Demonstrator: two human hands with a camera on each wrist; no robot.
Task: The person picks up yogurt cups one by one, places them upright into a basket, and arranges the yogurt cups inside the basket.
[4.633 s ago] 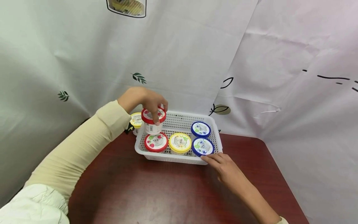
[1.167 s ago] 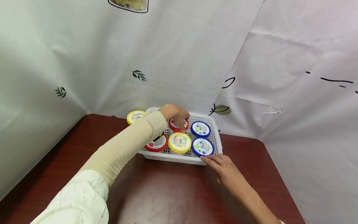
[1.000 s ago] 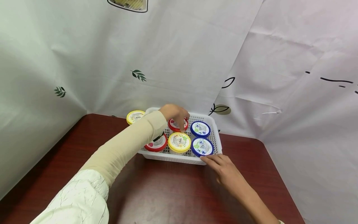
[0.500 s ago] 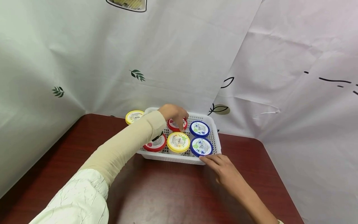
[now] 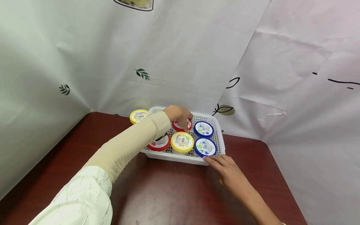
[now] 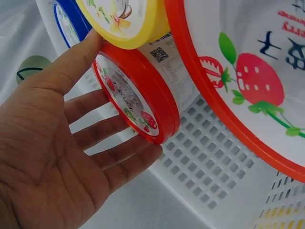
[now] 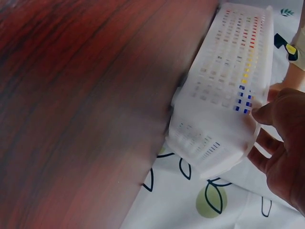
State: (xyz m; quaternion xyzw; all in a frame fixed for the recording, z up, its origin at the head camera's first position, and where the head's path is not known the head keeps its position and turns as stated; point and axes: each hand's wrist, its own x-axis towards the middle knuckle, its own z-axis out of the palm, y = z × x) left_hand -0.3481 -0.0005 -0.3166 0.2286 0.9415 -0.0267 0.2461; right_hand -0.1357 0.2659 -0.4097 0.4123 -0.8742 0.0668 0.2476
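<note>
A white perforated plastic basket [image 5: 177, 157] holds several round lidded tubs in two rows. My left hand [image 5: 180, 115] reaches in from above over the red-lidded tub [image 6: 128, 98] in the middle of the back row. Thumb and fingers span that lid and touch its rim. In front of it sits a yellow-lidded tub [image 5: 182, 142]; a second red-lidded tub [image 5: 160, 143], partly behind my sleeve, is at the front left. Two blue-lidded tubs, a front one [image 5: 205, 147] and a back one [image 5: 203, 128], fill the right end. My right hand [image 5: 229, 172] grips the basket's near right corner, thumb on the rim.
Another yellow-lidded tub [image 5: 138, 116] stands outside the basket at its back left, partly covered by my arm. The dark red table [image 5: 171, 193] runs up to white patterned cloth walls [image 5: 185, 59] at the back and sides.
The left hand carried the red-lidded tub from above the basket's left end to the right, down into the back middle. Over the last second it has stayed there; the right hand has held still.
</note>
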